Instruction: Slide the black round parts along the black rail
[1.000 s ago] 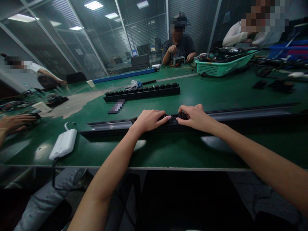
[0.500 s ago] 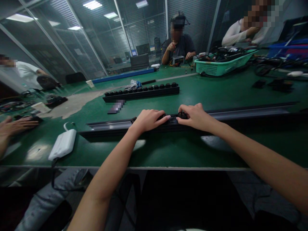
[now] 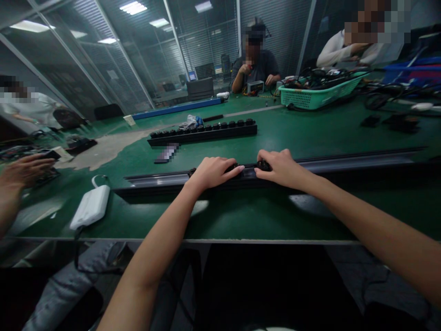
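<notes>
A long black rail with a grey channel lies across the green table in front of me. My left hand rests over its middle, fingers curled round a small dark part that is mostly covered. To the right, my right hand pinches a round black piece between thumb and fingers at the channel. A short stretch of bare channel shows between the two hands. Another dark part sticks out just left of my left hand.
Farther back lies a black bar with several round black pieces, near a phone. A white power bank is at left, beside another person's hand. A green basket of cables stands back right. More people sit around.
My right hand has shifted very slightly right with the round black piece. My left hand stays put. The other person's hand at left has risen off a dark object.
</notes>
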A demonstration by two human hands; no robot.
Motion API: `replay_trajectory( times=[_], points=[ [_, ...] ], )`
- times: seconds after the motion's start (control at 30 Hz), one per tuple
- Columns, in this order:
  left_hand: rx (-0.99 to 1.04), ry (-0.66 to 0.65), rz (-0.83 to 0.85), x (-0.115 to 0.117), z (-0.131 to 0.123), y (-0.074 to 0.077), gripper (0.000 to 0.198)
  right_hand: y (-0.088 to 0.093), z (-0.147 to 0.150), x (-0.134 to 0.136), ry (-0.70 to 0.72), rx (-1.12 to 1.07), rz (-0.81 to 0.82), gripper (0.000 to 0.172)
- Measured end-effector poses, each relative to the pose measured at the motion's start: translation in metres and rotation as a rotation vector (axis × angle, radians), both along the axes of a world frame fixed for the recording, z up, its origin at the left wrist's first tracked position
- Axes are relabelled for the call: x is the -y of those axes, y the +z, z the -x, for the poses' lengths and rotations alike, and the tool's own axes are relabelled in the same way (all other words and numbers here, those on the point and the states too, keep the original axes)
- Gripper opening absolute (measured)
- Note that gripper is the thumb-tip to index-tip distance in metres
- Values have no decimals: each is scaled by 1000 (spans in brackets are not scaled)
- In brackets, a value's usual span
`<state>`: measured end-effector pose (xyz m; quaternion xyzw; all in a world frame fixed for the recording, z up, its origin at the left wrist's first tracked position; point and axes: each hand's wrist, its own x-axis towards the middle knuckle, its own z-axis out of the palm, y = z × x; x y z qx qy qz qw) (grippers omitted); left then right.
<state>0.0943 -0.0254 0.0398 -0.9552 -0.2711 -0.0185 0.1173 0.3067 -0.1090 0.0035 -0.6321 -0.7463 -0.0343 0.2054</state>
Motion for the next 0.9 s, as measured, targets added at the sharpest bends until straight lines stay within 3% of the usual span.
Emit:
replay_trajectory(
  times=[0.17,0.27,0.43,0.9],
  points=[
    [-3,-11,-19,-1,0,-1,67,5,-10,0,113,42,83,28],
    [-1,-16,-32,-1,0,-2,67,1,-18,2,198,-22,43,34],
    [10,-25,-22,-2,0,-2,67,-11,-19,7,150,-112,-82,38],
    [19,-35,-31,-1,0,-2,66,-9,-16,11,123,-169,-80,33]
  ],
)
